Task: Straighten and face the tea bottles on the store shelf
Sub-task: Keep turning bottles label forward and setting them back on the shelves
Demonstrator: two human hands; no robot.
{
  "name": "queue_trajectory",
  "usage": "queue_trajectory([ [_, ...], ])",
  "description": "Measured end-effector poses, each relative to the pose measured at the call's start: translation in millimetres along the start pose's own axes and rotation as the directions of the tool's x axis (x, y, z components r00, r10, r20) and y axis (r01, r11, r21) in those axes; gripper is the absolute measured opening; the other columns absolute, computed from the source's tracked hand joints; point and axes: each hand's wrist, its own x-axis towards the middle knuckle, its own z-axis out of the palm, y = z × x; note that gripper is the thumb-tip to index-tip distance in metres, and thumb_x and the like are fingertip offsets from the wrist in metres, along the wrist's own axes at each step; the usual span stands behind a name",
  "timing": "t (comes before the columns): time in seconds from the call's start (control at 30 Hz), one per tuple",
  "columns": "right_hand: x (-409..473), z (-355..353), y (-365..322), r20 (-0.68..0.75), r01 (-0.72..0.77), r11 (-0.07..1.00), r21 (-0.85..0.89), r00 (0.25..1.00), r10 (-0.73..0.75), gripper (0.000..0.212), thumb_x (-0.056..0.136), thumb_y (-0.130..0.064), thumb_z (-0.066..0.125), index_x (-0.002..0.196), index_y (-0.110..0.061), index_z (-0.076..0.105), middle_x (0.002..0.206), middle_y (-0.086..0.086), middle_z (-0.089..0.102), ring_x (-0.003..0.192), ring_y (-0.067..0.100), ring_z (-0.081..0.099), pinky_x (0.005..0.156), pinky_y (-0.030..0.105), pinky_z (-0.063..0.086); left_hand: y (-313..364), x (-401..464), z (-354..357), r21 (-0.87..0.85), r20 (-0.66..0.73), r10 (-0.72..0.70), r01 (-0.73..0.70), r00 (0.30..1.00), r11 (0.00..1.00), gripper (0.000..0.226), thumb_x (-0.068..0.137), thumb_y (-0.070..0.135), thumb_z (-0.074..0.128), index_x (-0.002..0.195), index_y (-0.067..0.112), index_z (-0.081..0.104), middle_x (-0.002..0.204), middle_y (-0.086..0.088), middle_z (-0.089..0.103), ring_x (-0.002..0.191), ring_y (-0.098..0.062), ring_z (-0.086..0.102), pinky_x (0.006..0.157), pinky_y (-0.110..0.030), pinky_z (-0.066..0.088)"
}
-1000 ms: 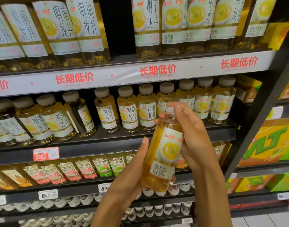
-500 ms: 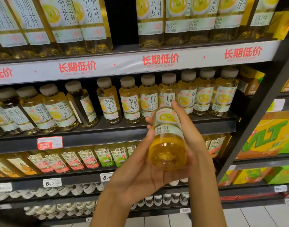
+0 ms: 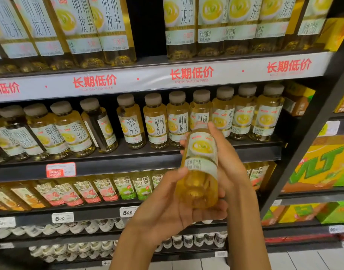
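Holding one tea bottle (image 3: 201, 168) in both hands, clear of the shelf and tipped base-first toward the camera.

Left hand (image 3: 175, 209) cups the base with fingers curled under; right hand (image 3: 228, 164) wraps the far side near the cap. A second ago the bottle stood nearly upright; it has since swung cap-forward, likely ready to go back. Behind it, the middle shelf (image 3: 206, 155) row mostly faces out, but one turned bottle (image 3: 100, 126) shows its label edge and probably needs rotating.

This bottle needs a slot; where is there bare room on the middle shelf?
One gap shows between the sideways-turned bottle and its right-hand neighbour. Right of that the row stands packed.
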Motion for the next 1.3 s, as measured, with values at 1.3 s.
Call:
queue_trajectory([
  [1.3,-19.4,6.8,-35.0,0.357,0.415,0.887,-0.201,0.874,-0.328,0.048,0.085,-0.034,0.064,0.129,-0.021,0.053,0.127,0.011,0.062,0.120,0.028,0.057,0.102,0.046,0.046,8.7,12.3,-22.9,0.694,-0.102,0.415,-0.234,0.904,0.680,0.081,0.061,0.016,0.081,0.132,0.020,0.042,0.115,0.002,0.070,0.105,-0.016,0.067,0.080,-0.022,0.054],
])
